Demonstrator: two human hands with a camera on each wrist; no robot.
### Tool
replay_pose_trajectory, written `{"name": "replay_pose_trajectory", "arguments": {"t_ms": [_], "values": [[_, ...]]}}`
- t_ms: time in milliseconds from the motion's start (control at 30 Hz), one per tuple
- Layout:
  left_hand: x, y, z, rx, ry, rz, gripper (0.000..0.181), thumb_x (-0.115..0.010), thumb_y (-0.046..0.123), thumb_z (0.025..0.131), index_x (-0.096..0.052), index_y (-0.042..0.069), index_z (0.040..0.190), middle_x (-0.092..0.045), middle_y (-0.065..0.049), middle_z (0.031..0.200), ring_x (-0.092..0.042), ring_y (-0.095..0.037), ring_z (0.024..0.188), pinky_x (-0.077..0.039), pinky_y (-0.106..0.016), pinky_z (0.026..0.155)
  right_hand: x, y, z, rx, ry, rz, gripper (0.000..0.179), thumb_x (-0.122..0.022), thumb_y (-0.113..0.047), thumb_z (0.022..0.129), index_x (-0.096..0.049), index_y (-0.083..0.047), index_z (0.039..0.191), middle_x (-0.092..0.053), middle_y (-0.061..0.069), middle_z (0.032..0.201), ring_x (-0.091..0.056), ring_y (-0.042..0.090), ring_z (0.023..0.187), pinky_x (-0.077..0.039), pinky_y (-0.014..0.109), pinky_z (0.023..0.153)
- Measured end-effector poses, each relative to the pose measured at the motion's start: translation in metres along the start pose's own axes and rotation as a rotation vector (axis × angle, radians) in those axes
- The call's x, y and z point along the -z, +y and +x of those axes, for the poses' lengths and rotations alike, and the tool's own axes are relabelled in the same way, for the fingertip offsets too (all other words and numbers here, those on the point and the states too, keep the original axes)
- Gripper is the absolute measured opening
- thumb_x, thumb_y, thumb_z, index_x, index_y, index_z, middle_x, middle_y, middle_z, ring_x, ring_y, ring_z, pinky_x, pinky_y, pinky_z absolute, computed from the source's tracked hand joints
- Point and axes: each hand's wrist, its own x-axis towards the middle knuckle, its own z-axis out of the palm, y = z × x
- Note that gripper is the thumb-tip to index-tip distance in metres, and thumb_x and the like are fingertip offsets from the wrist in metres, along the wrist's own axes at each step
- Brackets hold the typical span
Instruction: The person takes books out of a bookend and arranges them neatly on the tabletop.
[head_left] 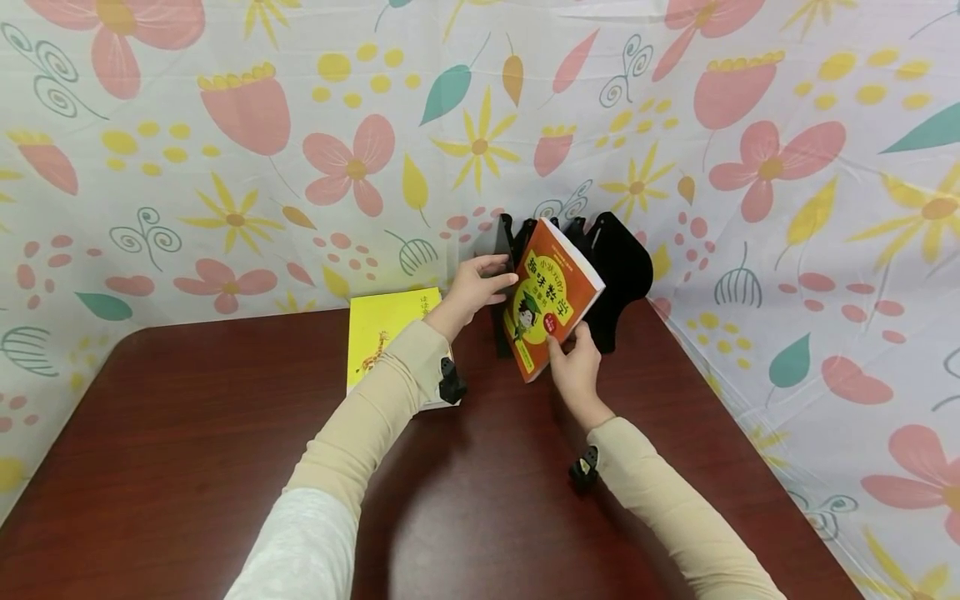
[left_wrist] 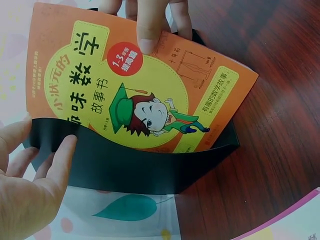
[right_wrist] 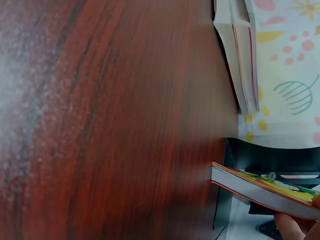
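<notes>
An orange book [head_left: 551, 300] with a yellow circle and a cartoon child in a green cap stands tilted in a black desktop book rack [head_left: 618, 267]. My right hand [head_left: 577, 362] pinches the book's near edge, thumb on the front cover [left_wrist: 150, 70]. At the rack's left side, my left hand [head_left: 476, 287] holds the edge of the black end panel [left_wrist: 115, 165], its fingers [left_wrist: 62, 157] lying against the panel's outer face. The right wrist view catches the book's page block [right_wrist: 255, 190] beside the rack, with only part of the right hand [right_wrist: 295, 225] visible.
A yellow book [head_left: 390, 321] with a giraffe lies on the table left of the rack, partly behind the left forearm; other books seem stacked beneath it [right_wrist: 237, 65]. A flower-patterned cloth [head_left: 360, 167] hangs behind the dark red wooden table [head_left: 225, 417].
</notes>
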Motion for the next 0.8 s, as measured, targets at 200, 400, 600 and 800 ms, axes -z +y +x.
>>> {"name": "replay_pose_trajectory", "arguments": {"t_ms": [200,400,600,800], "values": [[0.000,0.000,0.000,-0.011,-0.001,0.011,0.050,-0.062,0.009,0.093,-0.047,0.006,0.140,-0.045,-0.016,0.142,-0.053,-0.029,0.122,-0.052,-0.040,0.093,0.005,0.000,-0.004,0.013,-0.027,-0.012,0.030,-0.061,-0.014,0.093,-0.051,0.000,0.117,-0.061,0.019,0.106,-0.063,0.031,0.087,-0.054,0.042,0.067],[-0.002,0.002,0.001,-0.019,0.021,0.020,0.049,-0.062,0.008,0.092,-0.048,0.005,0.139,-0.047,-0.016,0.140,-0.054,-0.028,0.122,-0.052,-0.040,0.093,0.009,0.001,-0.008,0.035,-0.028,-0.019,0.032,-0.063,-0.012,0.092,-0.050,0.001,0.119,-0.062,0.020,0.107,-0.063,0.031,0.086,-0.054,0.042,0.067],[-0.003,0.002,-0.001,-0.012,0.028,0.020,0.048,-0.061,0.008,0.093,-0.048,0.004,0.139,-0.048,-0.017,0.139,-0.055,-0.029,0.121,-0.052,-0.041,0.093,0.013,0.001,-0.013,0.031,-0.024,-0.012,0.032,-0.065,-0.011,0.090,-0.052,0.001,0.117,-0.063,0.020,0.104,-0.064,0.032,0.084,-0.054,0.044,0.068],[-0.003,0.002,-0.003,-0.017,0.021,0.025,0.047,-0.060,0.007,0.093,-0.049,0.005,0.138,-0.047,-0.017,0.139,-0.054,-0.029,0.122,-0.051,-0.042,0.094,0.016,0.002,-0.019,0.018,-0.008,0.002,0.031,-0.066,-0.011,0.090,-0.053,0.001,0.116,-0.063,0.020,0.102,-0.065,0.031,0.084,-0.054,0.038,0.067]]}}
